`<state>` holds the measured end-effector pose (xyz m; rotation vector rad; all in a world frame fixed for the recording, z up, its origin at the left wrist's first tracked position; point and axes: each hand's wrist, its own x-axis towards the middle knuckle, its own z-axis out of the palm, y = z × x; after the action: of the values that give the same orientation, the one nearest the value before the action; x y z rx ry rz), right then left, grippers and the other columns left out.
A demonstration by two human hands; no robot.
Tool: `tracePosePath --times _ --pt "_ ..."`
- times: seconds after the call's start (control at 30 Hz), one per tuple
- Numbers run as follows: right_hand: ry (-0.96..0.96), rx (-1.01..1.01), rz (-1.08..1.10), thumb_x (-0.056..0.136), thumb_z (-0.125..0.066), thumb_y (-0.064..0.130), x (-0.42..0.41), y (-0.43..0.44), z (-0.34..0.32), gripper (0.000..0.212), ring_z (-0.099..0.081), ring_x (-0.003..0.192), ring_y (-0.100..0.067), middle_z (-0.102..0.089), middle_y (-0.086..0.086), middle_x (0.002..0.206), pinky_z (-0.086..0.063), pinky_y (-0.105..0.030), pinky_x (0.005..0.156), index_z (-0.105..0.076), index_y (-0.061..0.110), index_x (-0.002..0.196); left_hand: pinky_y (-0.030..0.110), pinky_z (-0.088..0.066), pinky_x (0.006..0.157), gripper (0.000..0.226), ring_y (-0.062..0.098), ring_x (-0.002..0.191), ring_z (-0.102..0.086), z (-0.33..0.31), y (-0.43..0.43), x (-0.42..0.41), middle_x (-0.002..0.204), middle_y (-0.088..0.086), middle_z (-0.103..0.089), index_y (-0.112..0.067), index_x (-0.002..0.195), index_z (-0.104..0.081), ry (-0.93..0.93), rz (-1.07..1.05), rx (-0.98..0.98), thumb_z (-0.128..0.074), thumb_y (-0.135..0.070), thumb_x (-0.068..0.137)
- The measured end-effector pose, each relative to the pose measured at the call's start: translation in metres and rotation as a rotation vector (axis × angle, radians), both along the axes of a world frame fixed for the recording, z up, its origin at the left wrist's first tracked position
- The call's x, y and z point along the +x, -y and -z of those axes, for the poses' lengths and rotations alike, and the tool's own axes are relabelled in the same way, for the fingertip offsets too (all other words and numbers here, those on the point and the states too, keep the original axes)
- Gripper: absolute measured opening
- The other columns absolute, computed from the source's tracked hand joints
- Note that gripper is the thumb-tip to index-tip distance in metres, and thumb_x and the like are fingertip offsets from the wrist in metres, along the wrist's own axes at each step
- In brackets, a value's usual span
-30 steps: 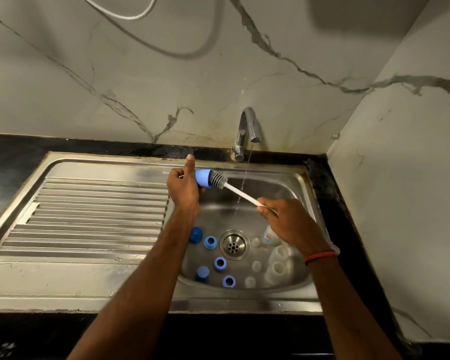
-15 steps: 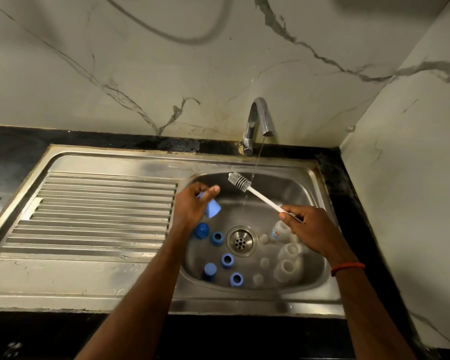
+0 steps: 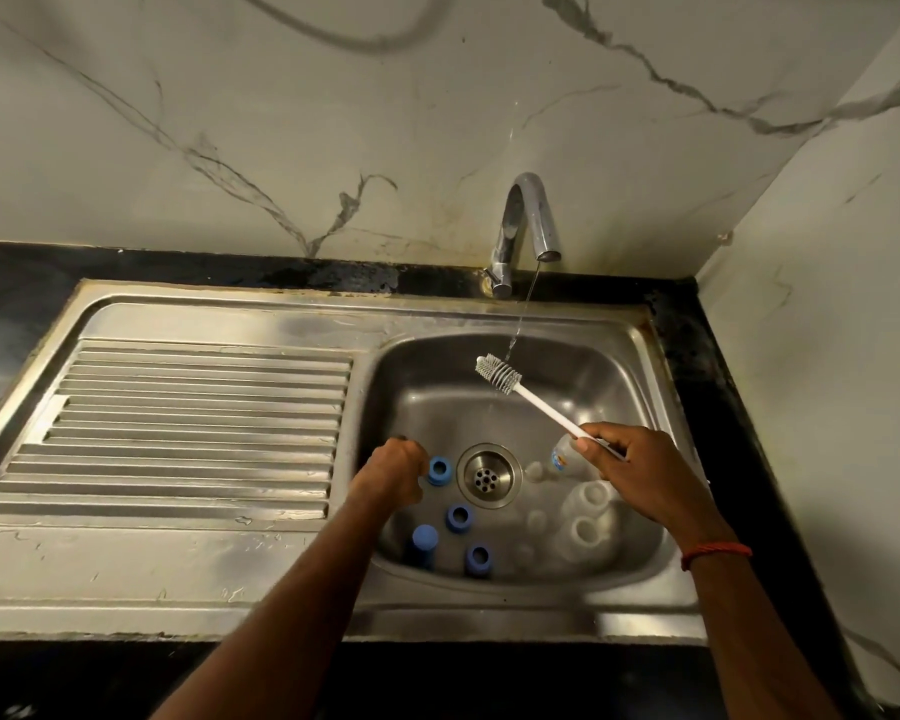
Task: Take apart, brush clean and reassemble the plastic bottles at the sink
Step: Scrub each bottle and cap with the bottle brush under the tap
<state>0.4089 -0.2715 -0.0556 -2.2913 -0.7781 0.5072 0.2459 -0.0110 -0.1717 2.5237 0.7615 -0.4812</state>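
My right hand (image 3: 650, 478) pinches the white handle of the bottle brush (image 3: 541, 405); its bristle head sits just under the thin water stream from the tap (image 3: 528, 220). My left hand (image 3: 391, 478) is low in the sink basin (image 3: 583, 371), fingers curled downward, touching or just beside a blue ring (image 3: 439, 470). What lies under its fingers is hidden. Two more blue rings (image 3: 459, 517) (image 3: 478, 558) and a blue cap (image 3: 425, 538) lie on the basin floor. Clear plastic bottles (image 3: 585, 504) and small clear parts lie right of the drain (image 3: 487, 476).
A ribbed steel draining board (image 3: 193, 423) stretches left of the basin. Black counter surrounds the sink, and marble walls close in at the back and on the right. Water runs from the tap.
My left hand, which held a blue cap up against the brush, has dropped to the basin floor and the cap is out of sight. The brush has come free and stays under the stream.
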Motion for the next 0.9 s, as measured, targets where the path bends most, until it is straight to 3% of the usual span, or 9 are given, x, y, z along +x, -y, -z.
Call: tracePosePath --times 0.1,0.33,0.63,0.9 --pt "0.006 -0.003 0.008 0.093 -0.068 0.031 0.004 0.002 0.002 0.012 -0.063 0.069 0.004 -0.067 0.023 0.068 -0.05 -0.02 0.071 -0.076 0.031 0.102 0.035 -0.054 0.097 0.037 0.021 0.113 -0.063 0.005 0.007 0.004 0.13 0.002 -0.059 -0.023 0.122 -0.066 -0.014 0.05 0.086 -0.069 -0.01 0.088" --pt "-0.022 0.007 0.005 0.093 -0.067 0.03 0.011 0.003 0.006 0.017 -0.065 0.072 0.002 -0.069 0.019 0.071 -0.053 -0.025 0.075 -0.075 0.03 0.108 0.038 -0.055 0.09 0.029 0.023 0.112 -0.062 0.013 0.016 0.003 0.123 0.004 -0.062 -0.019 0.122 -0.061 -0.113 0.172 0.268 -0.063 -0.013 0.094" --pt "-0.045 -0.011 0.006 0.094 -0.066 0.034 0.016 0.008 0.011 0.016 -0.066 0.074 0.0 -0.07 0.022 0.075 -0.056 -0.029 0.078 -0.074 0.036 0.108 0.036 -0.051 0.1 0.038 0.025 0.124 -0.056 0.033 0.015 -0.002 0.138 0.007 -0.053 -0.02 0.134 -0.053 -0.217 0.255 0.249 -0.063 -0.021 0.097" --pt "-0.025 -0.021 0.033 0.092 -0.067 0.036 0.021 0.013 0.011 0.016 -0.066 0.069 -0.005 -0.069 0.013 0.069 -0.057 -0.033 0.075 -0.075 0.035 0.107 0.038 -0.053 0.088 0.027 0.023 0.111 -0.063 0.025 0.021 0.0 0.125 0.004 -0.062 -0.02 0.124 -0.059 -0.24 0.329 0.332 -0.059 -0.019 0.097"
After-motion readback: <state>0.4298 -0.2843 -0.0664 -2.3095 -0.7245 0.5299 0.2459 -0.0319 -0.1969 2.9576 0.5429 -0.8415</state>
